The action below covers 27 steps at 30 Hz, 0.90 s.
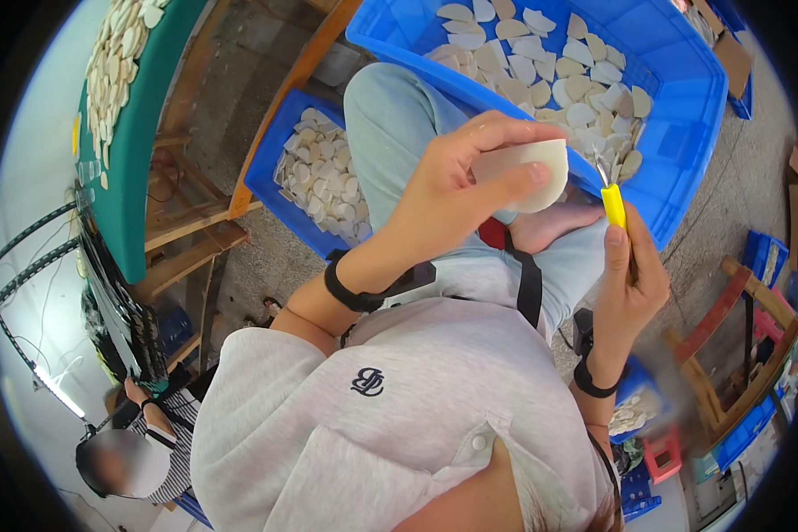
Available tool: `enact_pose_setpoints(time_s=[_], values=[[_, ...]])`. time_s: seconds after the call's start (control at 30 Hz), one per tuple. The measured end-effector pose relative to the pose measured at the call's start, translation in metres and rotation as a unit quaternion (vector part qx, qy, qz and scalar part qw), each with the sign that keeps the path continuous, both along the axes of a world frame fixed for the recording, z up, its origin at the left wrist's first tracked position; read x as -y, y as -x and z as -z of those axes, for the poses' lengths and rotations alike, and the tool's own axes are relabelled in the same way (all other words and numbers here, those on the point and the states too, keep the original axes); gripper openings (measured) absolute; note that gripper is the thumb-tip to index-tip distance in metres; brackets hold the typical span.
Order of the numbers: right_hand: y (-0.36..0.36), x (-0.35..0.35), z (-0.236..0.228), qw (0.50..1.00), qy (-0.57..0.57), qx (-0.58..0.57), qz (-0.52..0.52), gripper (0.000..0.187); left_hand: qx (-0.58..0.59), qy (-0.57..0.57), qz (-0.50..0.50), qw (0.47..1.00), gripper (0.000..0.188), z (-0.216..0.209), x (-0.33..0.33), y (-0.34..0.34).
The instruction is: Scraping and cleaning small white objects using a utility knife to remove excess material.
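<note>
My left hand (448, 182) grips a white, half-round pad (551, 182), thumb on its near face and fingers behind. The pad's straight side faces up and its rounded edge points down. In my right hand (634, 270) is a small tool with a yellow handle (613, 208) and a thin metal tip (602, 170). That tip points up, just right of the pad and apart from it. Both hands are raised over my lap, in front of a large blue crate (696, 106) that holds many similar pale half-round pieces (585, 106).
At my left, a smaller blue crate (262, 173) of pale pieces stands by a wooden frame (279, 106). A green table (133, 177) carries more pieces. Another person (155, 443) sits at lower left. A wooden stool (714, 372) and a pink stool (662, 457) are at right.
</note>
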State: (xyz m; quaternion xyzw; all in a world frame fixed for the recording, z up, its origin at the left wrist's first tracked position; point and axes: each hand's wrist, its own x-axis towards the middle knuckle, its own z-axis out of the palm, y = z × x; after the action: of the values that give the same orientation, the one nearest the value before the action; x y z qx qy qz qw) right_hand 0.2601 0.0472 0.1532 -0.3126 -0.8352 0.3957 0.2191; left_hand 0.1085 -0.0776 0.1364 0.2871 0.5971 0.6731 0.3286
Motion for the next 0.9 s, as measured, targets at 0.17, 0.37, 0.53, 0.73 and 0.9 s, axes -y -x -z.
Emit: enact_pose_setpoints(time_s=[0.17,0.37,0.53,0.73,0.9], values=[[-0.002,-0.004,0.008,0.998,-0.058,0.007,-0.033,0.024,0.386,0.018,-0.168,0.907,0.031,0.029,0.030,0.021],[-0.003,-0.003,0.020,0.999,0.014,0.016,-0.025,0.031,0.443,-0.112,-0.362,0.812,0.023,0.124,0.138,0.118],[0.013,0.002,0.038,0.997,0.045,-0.009,-0.068,0.031,0.068,-0.183,-0.539,0.819,0.024,-0.024,0.258,0.294],[0.016,0.003,0.029,0.997,0.045,-0.013,-0.054,0.031,0.055,-0.063,-0.539,0.838,0.055,-0.083,0.228,0.332],[0.004,-0.015,0.030,0.999,0.015,-0.025,-0.038,0.030,0.126,0.077,-0.342,0.928,0.040,-0.016,0.117,0.274]])
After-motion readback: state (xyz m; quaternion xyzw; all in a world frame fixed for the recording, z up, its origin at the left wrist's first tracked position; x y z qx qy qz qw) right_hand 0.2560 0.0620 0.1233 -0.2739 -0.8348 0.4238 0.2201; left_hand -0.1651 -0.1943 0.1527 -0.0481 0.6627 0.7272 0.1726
